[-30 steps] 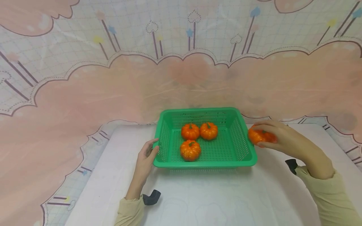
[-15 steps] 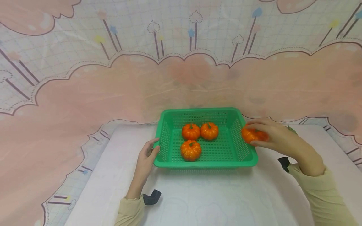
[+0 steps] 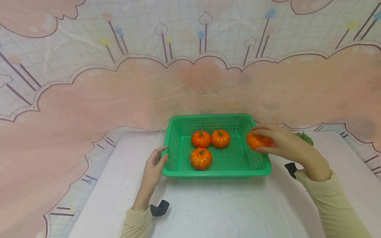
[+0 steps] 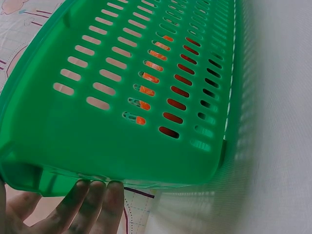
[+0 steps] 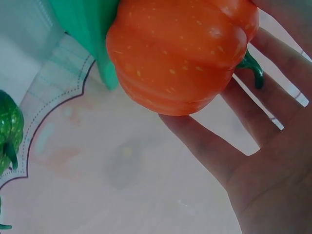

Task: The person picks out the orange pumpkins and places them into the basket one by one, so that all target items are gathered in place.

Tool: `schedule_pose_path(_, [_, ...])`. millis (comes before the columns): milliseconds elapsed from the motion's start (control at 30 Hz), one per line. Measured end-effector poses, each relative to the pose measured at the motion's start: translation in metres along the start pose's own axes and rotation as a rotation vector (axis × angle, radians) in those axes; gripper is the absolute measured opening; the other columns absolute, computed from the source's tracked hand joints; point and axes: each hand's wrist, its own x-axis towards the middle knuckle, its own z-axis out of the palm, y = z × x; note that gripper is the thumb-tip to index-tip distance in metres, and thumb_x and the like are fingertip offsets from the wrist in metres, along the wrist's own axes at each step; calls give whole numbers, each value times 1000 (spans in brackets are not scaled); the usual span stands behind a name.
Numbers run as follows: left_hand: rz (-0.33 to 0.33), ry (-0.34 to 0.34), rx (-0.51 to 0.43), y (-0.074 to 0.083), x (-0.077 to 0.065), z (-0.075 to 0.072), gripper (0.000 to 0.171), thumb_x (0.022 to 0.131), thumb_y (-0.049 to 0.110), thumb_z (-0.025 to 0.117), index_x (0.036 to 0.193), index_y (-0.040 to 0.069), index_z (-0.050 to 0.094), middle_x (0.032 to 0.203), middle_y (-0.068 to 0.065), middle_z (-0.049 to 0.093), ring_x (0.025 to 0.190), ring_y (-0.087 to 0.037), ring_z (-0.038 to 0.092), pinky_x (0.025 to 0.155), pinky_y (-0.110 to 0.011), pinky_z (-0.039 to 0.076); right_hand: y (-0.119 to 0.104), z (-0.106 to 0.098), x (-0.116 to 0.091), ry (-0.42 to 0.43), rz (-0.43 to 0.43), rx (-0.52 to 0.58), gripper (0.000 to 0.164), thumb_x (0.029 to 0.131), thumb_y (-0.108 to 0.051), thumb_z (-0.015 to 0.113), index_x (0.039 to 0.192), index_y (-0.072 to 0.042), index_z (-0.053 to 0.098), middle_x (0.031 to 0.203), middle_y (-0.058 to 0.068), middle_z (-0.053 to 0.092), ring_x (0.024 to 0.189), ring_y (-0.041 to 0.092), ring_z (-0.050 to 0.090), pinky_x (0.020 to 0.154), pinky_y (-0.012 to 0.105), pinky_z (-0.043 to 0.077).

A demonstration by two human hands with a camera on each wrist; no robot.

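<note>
A green plastic basket [image 3: 229, 172] with slotted walls stands on the white table, holding three small orange pumpkins [image 3: 200, 158]. At its left end my left hand [image 3: 153, 168] holds the rim; in the left wrist view, several fingertips [image 4: 114, 192] touch the outside of the end wall. My right hand [image 3: 275, 140] grips another orange pumpkin [image 3: 256, 141] over the basket's right rim. The right wrist view shows this pumpkin [image 5: 175, 58] up close, its green stem toward the palm and the fingers spread around it.
A green pumpkin [image 3: 305, 138] lies on the table to the right, partly hidden by the right forearm. Green pumpkins [image 5: 9, 129] also appear at the left of the right wrist view. A patterned pink cloth [image 3: 190, 89] rises behind the table [image 3: 208, 205].
My right hand has carried the orange pumpkin leftward, from outside the basket to over its right rim. The green pumpkin has come into sight behind the arm. My left hand stays put.
</note>
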Motion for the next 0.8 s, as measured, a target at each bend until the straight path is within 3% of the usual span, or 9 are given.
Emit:
schedule_pose_path(367, [11,-3,-11,-1,0,0,40,104,30,54,141,15,51,152,-16,44,139,-36,44,110,-54,41,-5,5,11,8,-50,-14,43,84,-28,81,122,-12,67,132,6,60,134,42,44,104,60,43])
schedule_pose_path(600, [17,-4,-16,-2,0,1,41,104,30,54,141,14,51,151,-17,45,139,-38,44,110,-55,40,-6,12,18,23,-97,-17,44,83,-30,82,120,-13,68,128,4,62,121,29,56,101,52,49])
schedule_pose_path(800, [6,-6,-13,0,-1,-1,40,103,31,54,140,16,51,150,-15,46,138,-35,46,110,-52,41,-8,17,24,22,-122,-25,45,83,-33,81,121,-14,68,129,2,63,119,26,58,97,48,52])
